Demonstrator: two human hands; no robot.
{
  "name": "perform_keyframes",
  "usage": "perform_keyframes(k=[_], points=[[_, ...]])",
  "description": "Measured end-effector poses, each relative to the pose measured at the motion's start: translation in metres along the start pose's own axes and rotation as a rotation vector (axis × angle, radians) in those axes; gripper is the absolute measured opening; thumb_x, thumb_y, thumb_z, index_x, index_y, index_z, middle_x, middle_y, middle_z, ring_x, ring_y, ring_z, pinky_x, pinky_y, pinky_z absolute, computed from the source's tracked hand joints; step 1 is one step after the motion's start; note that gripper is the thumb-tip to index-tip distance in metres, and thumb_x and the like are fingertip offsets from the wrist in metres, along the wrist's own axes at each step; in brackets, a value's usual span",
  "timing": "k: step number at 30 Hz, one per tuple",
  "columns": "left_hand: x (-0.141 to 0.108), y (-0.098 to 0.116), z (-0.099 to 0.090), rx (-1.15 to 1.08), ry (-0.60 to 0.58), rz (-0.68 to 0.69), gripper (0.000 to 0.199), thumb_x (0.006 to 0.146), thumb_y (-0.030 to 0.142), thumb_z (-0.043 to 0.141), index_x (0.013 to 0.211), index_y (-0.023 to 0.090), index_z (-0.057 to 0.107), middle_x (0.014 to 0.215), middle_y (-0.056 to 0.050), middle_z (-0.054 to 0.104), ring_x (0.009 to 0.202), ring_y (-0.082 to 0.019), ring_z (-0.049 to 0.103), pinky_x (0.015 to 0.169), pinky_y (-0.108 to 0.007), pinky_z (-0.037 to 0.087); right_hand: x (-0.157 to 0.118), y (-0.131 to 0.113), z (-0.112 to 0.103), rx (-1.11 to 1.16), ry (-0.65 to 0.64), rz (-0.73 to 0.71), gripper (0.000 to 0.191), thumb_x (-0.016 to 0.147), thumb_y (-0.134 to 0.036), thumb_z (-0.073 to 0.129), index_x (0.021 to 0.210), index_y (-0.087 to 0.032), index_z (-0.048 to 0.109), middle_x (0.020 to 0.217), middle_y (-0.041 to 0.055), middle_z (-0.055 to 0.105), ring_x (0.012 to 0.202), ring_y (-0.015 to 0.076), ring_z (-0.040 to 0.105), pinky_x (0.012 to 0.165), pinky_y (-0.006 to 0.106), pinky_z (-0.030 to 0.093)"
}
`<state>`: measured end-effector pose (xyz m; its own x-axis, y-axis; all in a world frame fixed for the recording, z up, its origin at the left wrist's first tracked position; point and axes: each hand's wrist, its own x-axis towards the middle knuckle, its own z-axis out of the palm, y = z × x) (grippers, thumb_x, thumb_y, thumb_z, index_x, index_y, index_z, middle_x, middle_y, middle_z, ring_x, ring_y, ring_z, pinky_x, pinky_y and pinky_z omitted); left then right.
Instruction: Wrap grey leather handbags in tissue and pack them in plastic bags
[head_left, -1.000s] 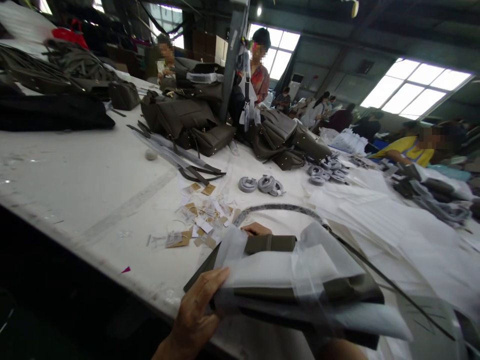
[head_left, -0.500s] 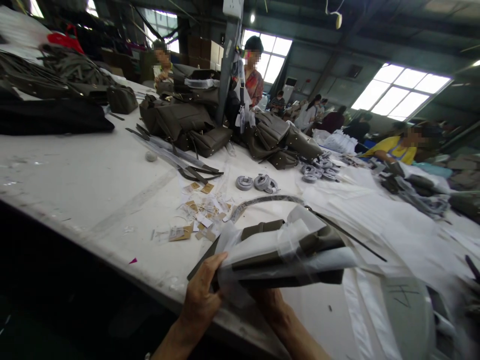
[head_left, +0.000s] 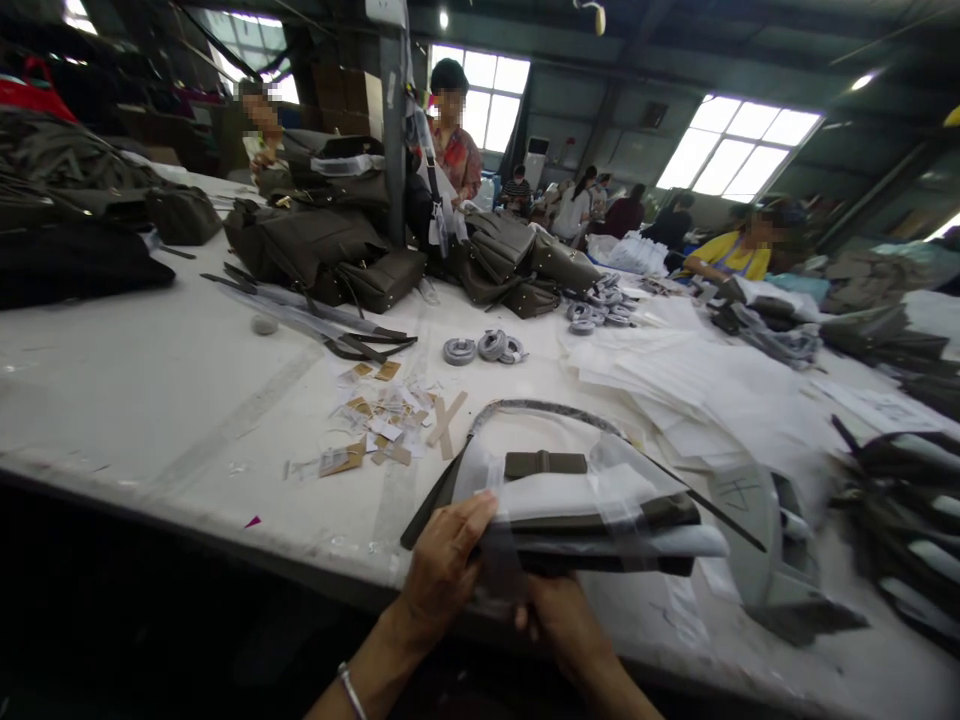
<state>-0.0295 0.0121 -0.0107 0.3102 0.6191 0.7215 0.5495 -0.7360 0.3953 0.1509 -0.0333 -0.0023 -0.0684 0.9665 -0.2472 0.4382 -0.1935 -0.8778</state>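
A dark olive handbag (head_left: 667,513) lies at the table's near edge, with white padding and translucent wrapping strips (head_left: 504,545) around it. Its strap (head_left: 525,407), covered in thin film, arches behind it. My left hand (head_left: 448,553) is closed on the bag's left end, thumb on top of the wrapping. Low at the bag's near side, my right hand (head_left: 568,618) has its fingers curled under the lower edge; part of that grip is hidden beneath the bag. Left of the bag lie loose paper tags (head_left: 386,430) and beige strips (head_left: 448,425).
Coiled wrapped straps (head_left: 459,350) sit behind the bag. White sheets (head_left: 675,390) spread to the right, near a grey template (head_left: 750,530). More dark bags (head_left: 322,255) are heaped at the back around a post (head_left: 395,140). Several people work beyond, one in yellow (head_left: 724,258).
The view has swung rightward. The bag has turned a little, showing more of its olive tab and the strap arch. Both hands stay at it, the right one's fingers now more visible.
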Motion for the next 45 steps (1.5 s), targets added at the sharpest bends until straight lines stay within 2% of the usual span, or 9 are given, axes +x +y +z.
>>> perform_keyframes(k=[5, 14, 21, 24, 26, 28, 30, 40, 45], points=[[0.004, 0.004, 0.012, -0.002, -0.058, 0.032, 0.063, 0.078, 0.0, 0.043, 0.138, 0.018, 0.044, 0.127, -0.01, 0.063, 0.118, -0.021, 0.059, 0.092, -0.034, 0.051, -0.022, 0.001, 0.016, 0.423, 0.053, 0.285, 0.054, 0.068, -0.073, 0.06, 0.068, -0.019, 0.058, 0.036, -0.0043, 0.047, 0.03, 0.0074, 0.031, 0.034, 0.02, 0.018], [0.01, 0.007, 0.023, 0.014, -0.138, 0.093, 0.054, 0.083, 0.003, 0.045, 0.135, 0.016, 0.047, 0.131, -0.012, 0.061, 0.121, -0.021, 0.057, 0.094, -0.034, 0.049, -0.046, 0.026, 0.031, 0.584, 0.056, 0.262, 0.055, 0.076, -0.073, 0.057, 0.069, -0.019, 0.051, 0.032, -0.0099, 0.036, 0.029, 0.0038, 0.022, 0.035, 0.018, 0.012], [0.015, 0.01, 0.025, 0.004, -0.195, 0.198, 0.044, 0.091, 0.006, 0.044, 0.134, 0.016, 0.048, 0.124, -0.012, 0.065, 0.121, -0.021, 0.057, 0.096, -0.037, 0.048, -0.063, -0.014, -0.027, 0.31, -0.424, 0.268, 0.034, 0.079, -0.045, 0.064, 0.063, -0.015, 0.065, 0.051, -0.0029, 0.058, 0.031, 0.0056, 0.04, 0.03, 0.018, 0.024], [0.015, 0.01, 0.024, -0.001, -0.198, 0.201, 0.046, 0.092, 0.004, 0.04, 0.135, 0.015, 0.046, 0.124, -0.012, 0.065, 0.121, -0.021, 0.057, 0.097, -0.037, 0.048, -0.058, -0.047, -0.06, 0.146, -0.167, 0.019, 0.026, 0.084, -0.037, 0.063, 0.068, -0.017, 0.07, 0.061, -0.0007, 0.065, 0.043, 0.0089, 0.052, 0.04, 0.019, 0.04], [0.015, 0.01, 0.024, -0.002, -0.19, 0.209, 0.046, 0.092, 0.003, 0.039, 0.135, 0.015, 0.046, 0.123, -0.012, 0.065, 0.12, -0.02, 0.057, 0.097, -0.037, 0.049, -0.044, -0.06, -0.073, -0.061, 0.108, -0.294, 0.018, 0.086, -0.033, 0.064, 0.079, -0.02, 0.073, 0.076, 0.0024, 0.071, 0.068, 0.0152, 0.065, 0.063, 0.025, 0.053], [0.015, 0.009, 0.025, -0.006, -0.184, 0.217, 0.046, 0.092, 0.003, 0.038, 0.136, 0.014, 0.046, 0.121, -0.013, 0.066, 0.12, -0.02, 0.058, 0.097, -0.037, 0.049, -0.027, -0.06, -0.075, -0.304, 0.275, -0.563, 0.011, 0.088, -0.027, 0.065, 0.093, -0.023, 0.073, 0.094, 0.0052, 0.073, 0.095, 0.0206, 0.066, 0.088, 0.035, 0.052], [0.013, 0.008, 0.026, -0.01, -0.186, 0.221, 0.045, 0.092, 0.004, 0.038, 0.136, 0.014, 0.045, 0.121, -0.013, 0.065, 0.12, -0.021, 0.058, 0.097, -0.038, 0.05, -0.011, -0.05, -0.069, -0.483, 0.315, -0.696, 0.016, 0.088, -0.023, 0.065, 0.102, -0.024, 0.072, 0.101, 0.0059, 0.073, 0.102, 0.022, 0.064, 0.095, 0.04, 0.049], [0.009, 0.016, 0.004, -0.211, -0.393, 0.142, 0.055, 0.093, 0.016, 0.05, 0.145, 0.01, 0.033, 0.142, -0.017, 0.05, 0.14, -0.025, 0.036, 0.116, -0.051, 0.033, -0.014, -0.008, -0.042, -0.694, 0.406, -0.793, 0.03, 0.088, -0.021, 0.065, 0.117, -0.021, 0.064, 0.109, 0.0069, 0.072, 0.105, 0.0226, 0.064, 0.098, 0.044, 0.047], [0.011, 0.015, 0.011, -0.256, -0.315, 0.137, 0.037, 0.097, 0.025, 0.05, 0.133, 0.017, 0.047, 0.126, -0.01, 0.065, 0.125, -0.02, 0.055, 0.111, -0.046, 0.04, -0.01, -0.008, -0.034, -0.728, 0.504, -0.805, 0.025, 0.089, -0.02, 0.062, 0.113, -0.021, 0.066, 0.106, 0.0068, 0.073, 0.102, 0.0237, 0.064, 0.095, 0.045, 0.048]])
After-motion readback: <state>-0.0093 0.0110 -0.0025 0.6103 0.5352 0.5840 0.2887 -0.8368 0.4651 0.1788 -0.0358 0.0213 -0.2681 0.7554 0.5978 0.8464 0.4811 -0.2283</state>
